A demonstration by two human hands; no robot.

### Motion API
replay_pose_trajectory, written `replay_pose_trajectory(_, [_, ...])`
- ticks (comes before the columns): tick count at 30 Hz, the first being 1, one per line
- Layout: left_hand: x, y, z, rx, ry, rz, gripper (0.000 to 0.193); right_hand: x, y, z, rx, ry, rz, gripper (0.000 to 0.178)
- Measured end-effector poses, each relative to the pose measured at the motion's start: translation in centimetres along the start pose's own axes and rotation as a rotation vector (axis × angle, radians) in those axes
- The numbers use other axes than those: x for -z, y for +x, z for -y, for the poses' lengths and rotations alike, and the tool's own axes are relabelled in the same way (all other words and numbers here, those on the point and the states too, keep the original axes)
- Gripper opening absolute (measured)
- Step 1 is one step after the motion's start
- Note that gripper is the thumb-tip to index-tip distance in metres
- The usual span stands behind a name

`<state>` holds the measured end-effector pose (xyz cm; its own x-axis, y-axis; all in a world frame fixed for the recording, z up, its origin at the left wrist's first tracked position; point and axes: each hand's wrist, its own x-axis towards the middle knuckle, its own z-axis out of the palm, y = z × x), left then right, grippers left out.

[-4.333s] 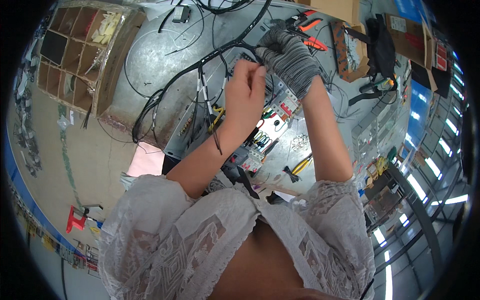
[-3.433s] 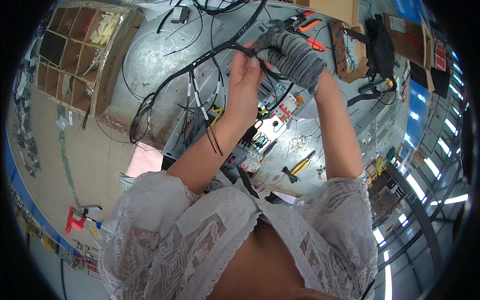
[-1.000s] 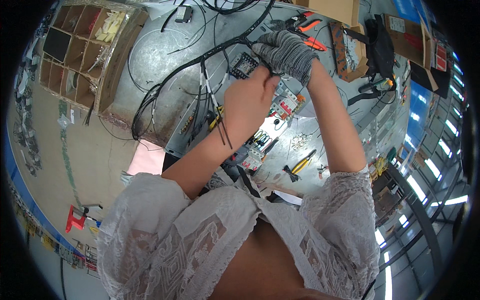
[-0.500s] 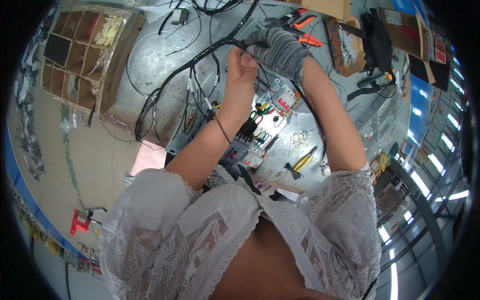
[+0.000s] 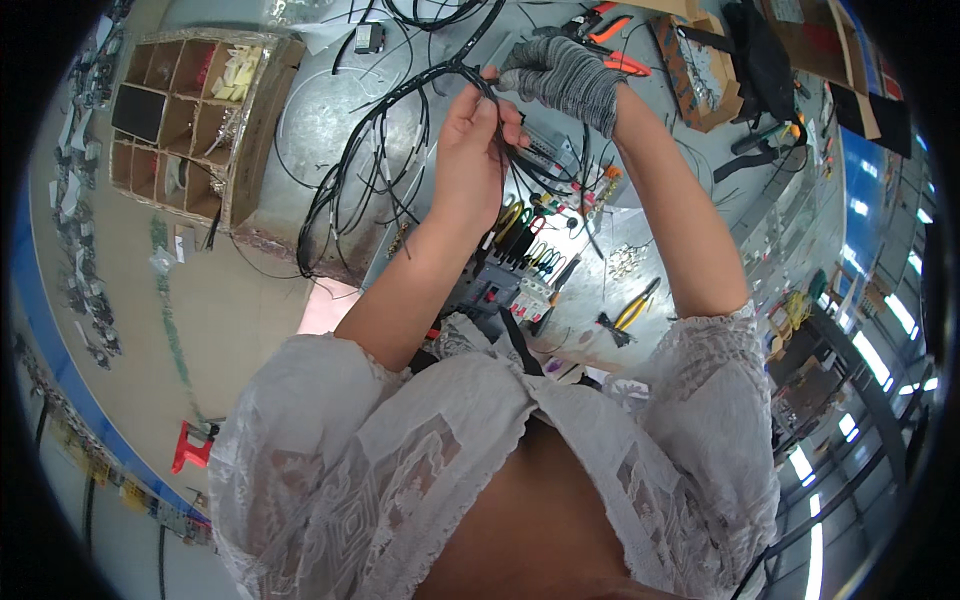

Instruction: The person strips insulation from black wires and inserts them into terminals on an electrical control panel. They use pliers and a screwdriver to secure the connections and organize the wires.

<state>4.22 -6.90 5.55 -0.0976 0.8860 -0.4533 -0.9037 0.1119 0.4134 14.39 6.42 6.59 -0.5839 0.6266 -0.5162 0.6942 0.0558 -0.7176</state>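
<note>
A black wire harness (image 5: 412, 84) runs across the metal bench and splits into several thin branches. My bare left hand (image 5: 472, 140) is closed around one bunch of its black wires, which hang down past the fingers. My right hand (image 5: 562, 82), in a grey striped knit glove, pinches at the same bunch close to the left fingertips; the exact spot is hidden by the glove. Below my hands lies an electrical panel with a dark grey circuit breaker (image 5: 490, 287), white breaker modules (image 5: 530, 300) and coloured wire loops (image 5: 540, 258).
A cardboard compartment box (image 5: 245, 160) with small parts stands at the left bench edge. Yellow-handled pliers (image 5: 634, 312) lie on the right, near scattered small pieces (image 5: 626, 262). Orange-handled cutters (image 5: 612, 45) and an open carton (image 5: 700, 75) are at the far right.
The wires by my left hand have swung from the right side into its grasp and now hang through it. My left fingers have opened wider round them. The whole view has shifted slightly.
</note>
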Motion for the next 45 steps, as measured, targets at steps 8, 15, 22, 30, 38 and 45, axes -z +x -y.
replay_pose_trajectory(8, [1.9, 0.8, -1.2, 0.158, 0.182, 0.059, 0.032, -4.1, -1.8, -3.9, -0.122, 0.712, 0.008, 0.019])
replay_pose_trajectory(15, [3.0, 1.3, -1.4, 0.120, 0.742, -0.089, 0.011, -2.1, -2.0, 0.9, -0.057, -0.139, -0.005, 0.037])
replay_pose_trajectory(22, [2.7, 0.5, -2.2, -0.324, 1.563, 0.003, 0.020, -2.9, 0.8, 1.0, -0.101, -0.084, 0.199, 0.026])
replay_pose_trajectory(30, [0.4, -4.9, -0.5, -0.195, 1.220, 0.115, 0.016, -1.6, 0.2, 1.8, -0.093, -0.026, 0.218, 0.025])
replay_pose_trajectory(38, [2.2, 0.3, 1.3, -0.007, 0.324, -0.028, 0.032, -0.8, -0.7, 3.2, -0.148, -0.184, 0.204, 0.025])
replay_pose_trajectory(45, [2.3, 0.3, 0.5, 0.033, 0.227, -0.016, 0.029, -0.8, -1.5, -1.3, -0.050, 0.046, 0.050, 0.016])
